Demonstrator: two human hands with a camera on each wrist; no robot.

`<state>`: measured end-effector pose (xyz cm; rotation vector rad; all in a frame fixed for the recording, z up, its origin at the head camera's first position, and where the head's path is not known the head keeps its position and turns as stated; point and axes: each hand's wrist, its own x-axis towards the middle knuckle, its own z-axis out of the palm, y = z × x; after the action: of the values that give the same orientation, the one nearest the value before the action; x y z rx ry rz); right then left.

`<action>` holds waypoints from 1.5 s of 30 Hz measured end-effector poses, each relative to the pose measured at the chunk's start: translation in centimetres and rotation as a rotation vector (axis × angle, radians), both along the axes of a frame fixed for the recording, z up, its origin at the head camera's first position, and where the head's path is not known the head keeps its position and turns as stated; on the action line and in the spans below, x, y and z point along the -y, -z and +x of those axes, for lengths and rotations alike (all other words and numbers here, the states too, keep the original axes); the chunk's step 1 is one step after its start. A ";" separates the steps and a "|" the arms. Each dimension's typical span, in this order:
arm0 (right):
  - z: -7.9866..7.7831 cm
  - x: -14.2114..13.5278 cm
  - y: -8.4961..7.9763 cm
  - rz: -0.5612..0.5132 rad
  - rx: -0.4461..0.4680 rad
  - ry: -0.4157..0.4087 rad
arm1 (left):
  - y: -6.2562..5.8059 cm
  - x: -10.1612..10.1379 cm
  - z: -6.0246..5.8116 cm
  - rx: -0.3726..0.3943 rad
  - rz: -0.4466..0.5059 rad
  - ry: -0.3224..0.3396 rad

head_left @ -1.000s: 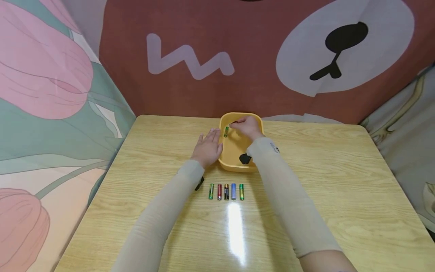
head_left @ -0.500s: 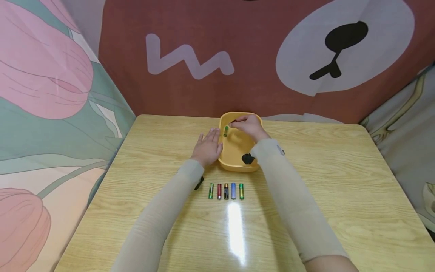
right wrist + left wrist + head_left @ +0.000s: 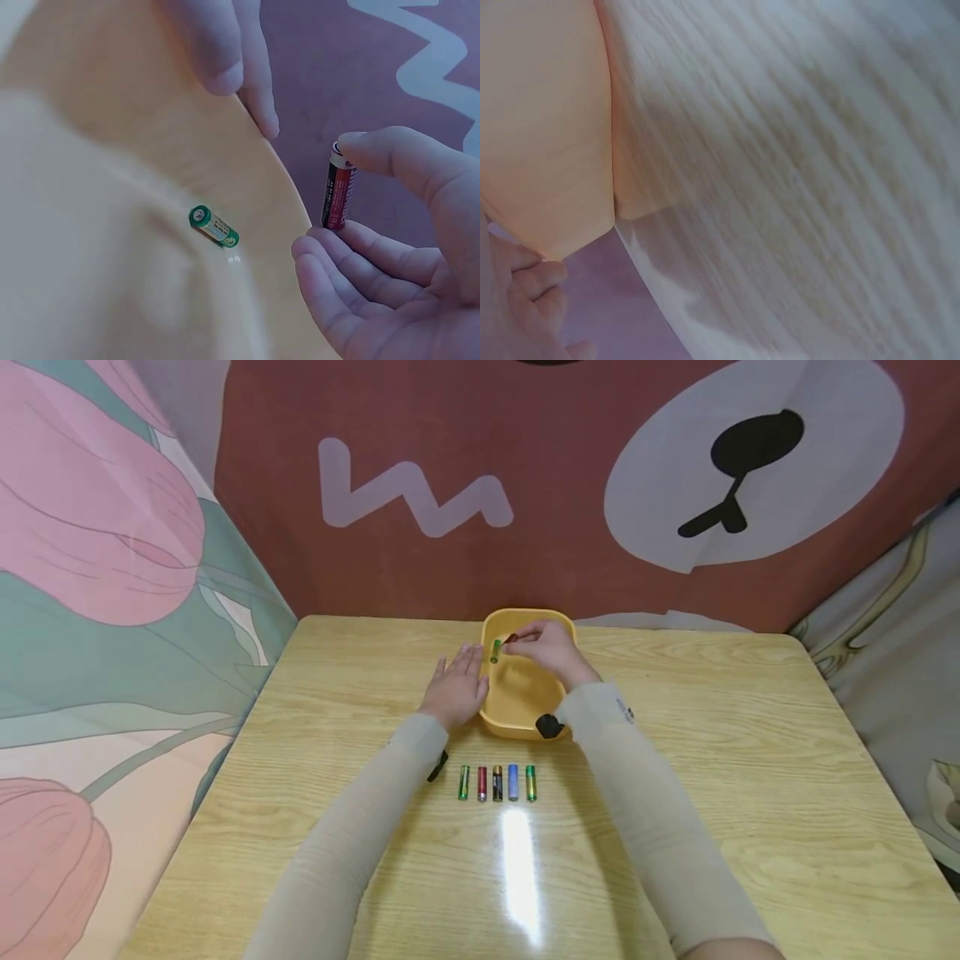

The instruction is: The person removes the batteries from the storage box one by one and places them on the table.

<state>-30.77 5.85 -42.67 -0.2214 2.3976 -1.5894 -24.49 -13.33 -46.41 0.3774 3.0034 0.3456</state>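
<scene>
My right hand (image 3: 553,653) pinches a red-and-black battery (image 3: 339,186) end to end, the thumb on one tip and fingers at the other. It holds the battery over the far left part of a yellow plastic bin (image 3: 517,732). Inside that bin a green battery (image 3: 215,226) lies on the bottom near the left wall. My left hand (image 3: 454,687) rests against the bin's left side, its fingers stretched out along the rim. The left wrist view shows the bin's outer wall (image 3: 547,127) and a few of my left fingers (image 3: 540,289).
On the wood-grain table (image 3: 675,760), in front of the bin, several batteries stand in a row: green (image 3: 463,783), red (image 3: 482,783), black (image 3: 497,783), blue (image 3: 513,782) and green (image 3: 531,783). A printed curtain (image 3: 420,577) hangs right behind the bin and table edge.
My right hand has come slightly nearer to me over the bin, with the red-and-black battery still pinched and now showing more plainly. The left hand keeps its place at the bin's side.
</scene>
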 end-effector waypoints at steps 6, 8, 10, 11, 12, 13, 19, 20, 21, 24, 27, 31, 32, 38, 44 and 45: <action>0.8 0.3 0.2 0.030 -0.063 -0.018 | 0.2 0.1 -0.2 -0.023 -0.011 -0.006; 1.1 0.4 0.4 0.031 -0.071 -0.019 | 0.2 0.1 -0.2 -0.027 -0.005 -0.006; 1.4 0.4 0.5 0.025 -0.080 -0.019 | 0.4 0.1 -0.2 -0.025 -0.004 -0.005; 1.5 0.4 0.5 0.019 -0.084 -0.019 | 0.5 0.1 -0.3 -0.025 -0.004 -0.004; 1.6 0.4 0.6 0.017 -0.087 -0.020 | 0.5 0.1 -0.3 -0.024 -0.005 -0.005; 1.7 0.4 0.6 0.012 -0.090 -0.021 | 0.6 0.1 -0.3 -0.025 -0.007 -0.005; 2.5 0.0 0.3 -0.021 -0.098 -0.031 | 0.6 0.1 -0.3 -0.025 -0.002 -0.007; 2.6 -0.1 0.2 -0.026 -0.102 -0.035 | 0.6 0.0 -0.3 -0.021 -0.001 -0.008; 2.8 -0.1 0.1 -0.030 -0.107 -0.036 | 0.6 0.0 -0.3 -0.018 0.000 -0.009; 3.3 -0.3 -0.1 -0.035 -0.129 -0.041 | 0.5 0.0 -0.3 -0.008 0.001 -0.012; 3.8 -0.5 -0.4 -0.039 -0.151 -0.043 | 0.5 0.0 -0.3 -0.008 0.003 -0.012; 4.4 -0.7 -0.6 -0.045 -0.168 -0.043 | 0.5 0.0 -0.2 -0.011 0.003 -0.014; 4.5 -0.7 -0.7 -0.045 -0.169 -0.045 | 0.5 0.0 -0.2 -0.010 0.004 -0.015; 5.4 -1.0 -0.7 -0.069 -0.191 -0.058 | 0.4 -0.1 -0.1 -0.002 0.009 -0.020; 6.2 -1.3 -0.7 -0.096 -0.211 -0.054 | 0.5 -0.1 0.0 -0.012 0.018 -0.019; 6.4 -1.3 -0.7 -0.097 -0.212 -0.053 | 0.5 -0.1 0.0 -0.013 0.017 -0.020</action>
<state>-24.40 7.18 -42.01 -0.4911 2.4464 -1.7385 -24.48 -13.26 -46.91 0.3534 3.0206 0.3725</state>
